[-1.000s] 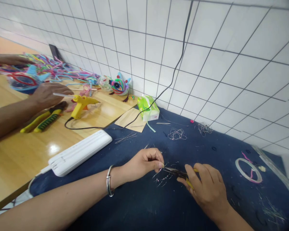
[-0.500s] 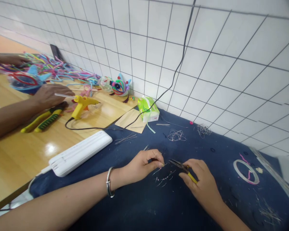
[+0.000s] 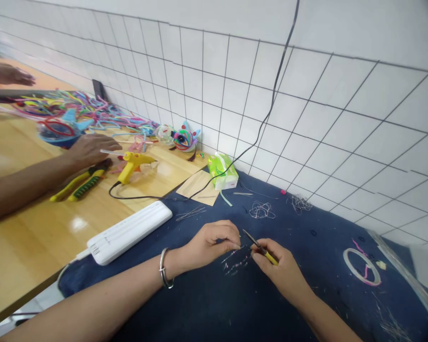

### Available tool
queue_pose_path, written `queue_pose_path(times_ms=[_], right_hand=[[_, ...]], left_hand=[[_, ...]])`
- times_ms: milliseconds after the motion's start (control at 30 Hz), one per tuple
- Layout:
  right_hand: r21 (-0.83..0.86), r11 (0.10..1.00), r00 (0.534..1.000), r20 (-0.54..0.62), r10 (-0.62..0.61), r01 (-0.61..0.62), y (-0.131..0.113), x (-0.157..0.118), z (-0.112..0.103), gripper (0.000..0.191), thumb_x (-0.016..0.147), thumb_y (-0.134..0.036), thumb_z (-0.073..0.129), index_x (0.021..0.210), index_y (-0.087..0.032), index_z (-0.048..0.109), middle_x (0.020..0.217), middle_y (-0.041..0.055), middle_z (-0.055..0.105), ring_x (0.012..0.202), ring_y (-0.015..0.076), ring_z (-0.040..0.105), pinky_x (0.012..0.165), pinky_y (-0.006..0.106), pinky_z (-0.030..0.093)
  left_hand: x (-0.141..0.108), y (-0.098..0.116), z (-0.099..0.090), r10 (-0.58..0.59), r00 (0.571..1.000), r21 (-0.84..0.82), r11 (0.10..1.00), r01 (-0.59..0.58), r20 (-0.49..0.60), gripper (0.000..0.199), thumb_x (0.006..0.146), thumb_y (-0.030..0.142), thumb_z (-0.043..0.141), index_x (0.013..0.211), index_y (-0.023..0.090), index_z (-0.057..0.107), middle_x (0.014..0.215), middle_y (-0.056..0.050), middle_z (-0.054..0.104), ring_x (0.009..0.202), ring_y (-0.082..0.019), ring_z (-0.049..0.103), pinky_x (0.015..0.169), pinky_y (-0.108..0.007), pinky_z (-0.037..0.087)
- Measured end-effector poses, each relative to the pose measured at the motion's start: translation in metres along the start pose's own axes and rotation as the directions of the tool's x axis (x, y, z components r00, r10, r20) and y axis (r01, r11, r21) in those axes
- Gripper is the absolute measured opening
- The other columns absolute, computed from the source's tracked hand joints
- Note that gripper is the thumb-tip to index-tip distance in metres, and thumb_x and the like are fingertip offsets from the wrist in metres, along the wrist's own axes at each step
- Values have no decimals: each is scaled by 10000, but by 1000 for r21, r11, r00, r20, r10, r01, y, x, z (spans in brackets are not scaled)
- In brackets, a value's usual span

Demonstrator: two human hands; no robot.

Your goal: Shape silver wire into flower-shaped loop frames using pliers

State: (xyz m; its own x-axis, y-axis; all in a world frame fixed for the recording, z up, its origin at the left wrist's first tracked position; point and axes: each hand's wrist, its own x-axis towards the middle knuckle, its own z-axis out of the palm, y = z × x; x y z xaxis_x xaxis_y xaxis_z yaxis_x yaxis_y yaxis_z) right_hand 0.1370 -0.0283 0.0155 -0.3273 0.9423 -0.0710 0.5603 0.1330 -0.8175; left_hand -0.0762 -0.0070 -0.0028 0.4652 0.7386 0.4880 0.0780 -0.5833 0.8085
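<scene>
My left hand, with a silver bangle at the wrist, pinches the end of a thin wire strand with small pinkish beads. The strand hangs in a loose curve below the fingertips, and its short side wires are blurred. My right hand is wrapped round small needle-nose pliers with yellow handles. Their dark jaws point up and left, close to my left fingertips. The right thumb and finger are by the strand's right end; whether they touch it I cannot tell.
Wire coils, a tape ring and wire scraps lie on the dark blue cloth. To the left are a white power strip, a yellow glue gun and yellow-green pliers beside another person's hand. A tissue pack sits near the wall.
My right hand and its pliers have moved left, nearer my left hand, and the jaws point more upward. The other person's far hand has lifted off the coloured stems. The view has shifted slightly.
</scene>
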Motion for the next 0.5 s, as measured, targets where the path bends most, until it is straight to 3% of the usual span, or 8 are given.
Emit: queue_pose_path(times_ms=[133, 300, 367, 500], right_hand=[[-185, 975, 990, -49, -134, 123, 11, -1, -3, 200, 801, -346, 520, 937, -208, 568, 874, 21, 604, 794, 162, 562, 722, 291, 454], [-485, 790, 881, -77, -466, 375, 21, -3, -16, 201, 808, -336, 539, 956, -202, 555, 928, 55, 589, 876, 196, 508, 809, 361, 410], [-549, 740, 855, -84, -512, 389, 23, -3, -22, 217, 810, -331, 542, 978, -194, 548, 946, 68, 584, 898, 206, 499, 835, 381, 394], [-588, 704, 859, -29, -511, 399, 21, -5, -30, 263, 814, -362, 538, 1009, -186, 539, 966, 79, 574, 920, 214, 492, 837, 387, 387]], left_hand=[[2, 0, -6, 25, 1000, 5, 1000, -25, -7, 82, 810, 151, 558, 804, 133, 638, 786, -58, 609, 764, -119, 574, 694, -239, 469], [0, 2, -7, -6, 1000, 20, 1000, 6, 22, 67, 799, 136, 557, 787, 130, 622, 770, -57, 629, 742, -119, 582, 686, -245, 473], [0, 3, -7, -13, 999, 33, 999, 11, 39, 63, 793, 130, 558, 783, 129, 620, 776, -60, 632, 743, -119, 583, 686, -247, 473], [0, 6, -11, 19, 997, 41, 999, -22, 69, 49, 780, 122, 564, 786, 126, 612, 800, -69, 636, 764, -123, 588, 694, -250, 476]])
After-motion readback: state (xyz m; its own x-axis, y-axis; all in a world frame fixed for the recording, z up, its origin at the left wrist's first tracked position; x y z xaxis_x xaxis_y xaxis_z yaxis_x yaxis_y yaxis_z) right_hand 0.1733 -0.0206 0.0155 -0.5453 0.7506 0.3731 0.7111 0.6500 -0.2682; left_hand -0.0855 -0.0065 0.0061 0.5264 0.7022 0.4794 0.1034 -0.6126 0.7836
